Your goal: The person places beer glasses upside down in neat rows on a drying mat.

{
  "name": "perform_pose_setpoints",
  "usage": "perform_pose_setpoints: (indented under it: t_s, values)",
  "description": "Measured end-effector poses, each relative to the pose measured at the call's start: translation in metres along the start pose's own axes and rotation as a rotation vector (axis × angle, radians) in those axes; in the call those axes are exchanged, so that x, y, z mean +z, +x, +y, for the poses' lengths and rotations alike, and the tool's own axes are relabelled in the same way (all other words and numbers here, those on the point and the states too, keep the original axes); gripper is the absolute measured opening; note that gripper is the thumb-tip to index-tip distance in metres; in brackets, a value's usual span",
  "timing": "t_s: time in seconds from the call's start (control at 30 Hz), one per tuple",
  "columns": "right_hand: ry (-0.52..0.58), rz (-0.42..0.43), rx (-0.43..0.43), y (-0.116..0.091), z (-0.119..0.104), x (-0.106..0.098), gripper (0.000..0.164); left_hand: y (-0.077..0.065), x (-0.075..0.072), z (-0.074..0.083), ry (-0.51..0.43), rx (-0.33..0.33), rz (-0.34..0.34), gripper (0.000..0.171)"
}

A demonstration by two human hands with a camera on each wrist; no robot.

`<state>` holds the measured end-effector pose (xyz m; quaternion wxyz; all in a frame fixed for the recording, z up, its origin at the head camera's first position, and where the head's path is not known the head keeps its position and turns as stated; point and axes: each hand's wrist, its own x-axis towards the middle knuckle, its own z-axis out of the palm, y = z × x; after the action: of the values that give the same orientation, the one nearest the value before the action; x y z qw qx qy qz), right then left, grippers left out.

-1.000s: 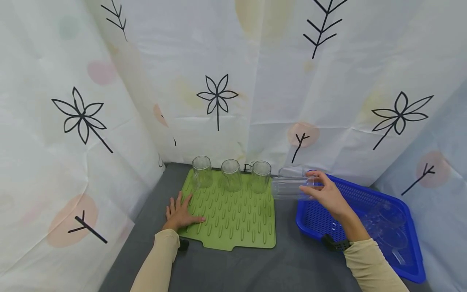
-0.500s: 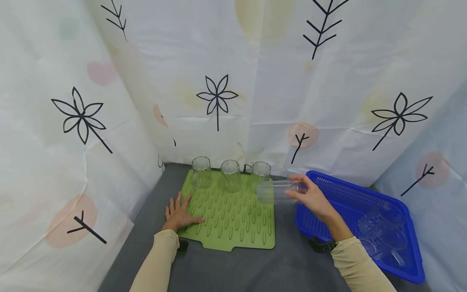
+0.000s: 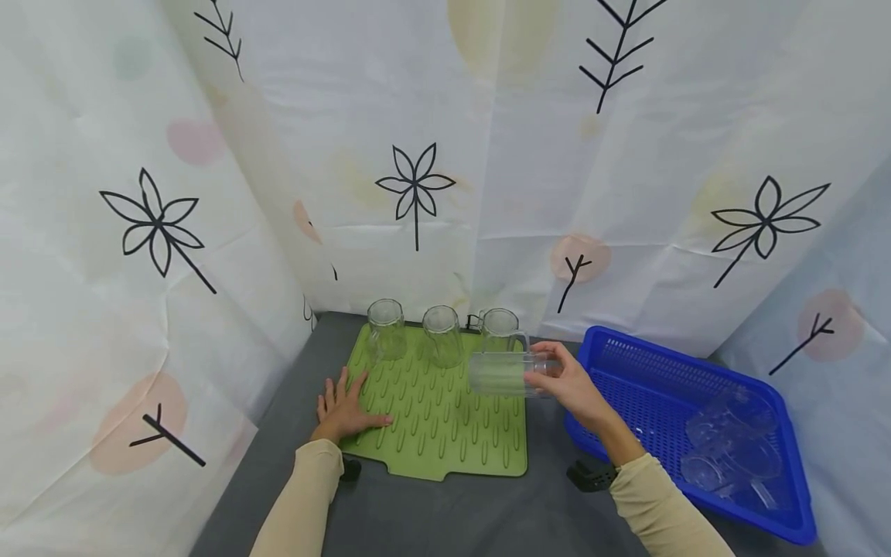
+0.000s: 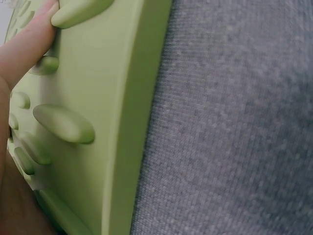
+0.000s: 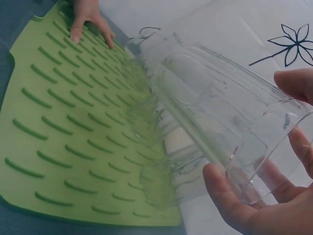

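My right hand (image 3: 572, 384) grips a clear glass mug (image 3: 497, 374) near one end, fingers curled round it. The mug lies sideways in the air over the right part of a green ridged drying mat (image 3: 445, 433). In the right wrist view, the mug (image 5: 210, 98) spans from the fingers toward the mat. My left hand (image 3: 346, 410) rests spread on the mat's left edge, thumb on its ridges. Three clear glass mugs stand in a row along the mat's back edge: one at left (image 3: 386, 331), one in the middle (image 3: 442, 337), one at right (image 3: 500, 329), partly behind the held mug.
A blue perforated basket (image 3: 592, 402) stands right of the mat, with several clear glass mugs (image 3: 734, 441) in its right part. Grey cloth (image 3: 501, 518) covers the table. A white patterned curtain (image 3: 515, 193) hangs close behind the mat and basket.
My right hand has carried the glass mug leftward, from the basket's left side to over the mat's right part. The left hand and the standing mugs keep their places.
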<state>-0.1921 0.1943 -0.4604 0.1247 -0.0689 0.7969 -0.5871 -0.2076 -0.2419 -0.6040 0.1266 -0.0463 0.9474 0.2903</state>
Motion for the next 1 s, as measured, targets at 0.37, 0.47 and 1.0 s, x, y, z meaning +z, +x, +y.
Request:
perform_pose_setpoints:
  t_s: [0.37,0.47,1.0]
  values:
    - [0.042,0.025,0.012,0.007,0.005,0.023,0.06,-0.001,-0.003,0.004,0.018,-0.007,0.006,0.126]
    - [0.039,0.019,-0.002,0.009,0.007,0.031,0.06,0.002,-0.001,0.002,0.018,-0.015,0.002,0.126]
    - [0.095,0.068,-0.014,0.016,0.02,0.072,0.057,0.006,0.004,-0.005,0.03,-0.017,0.001,0.129]
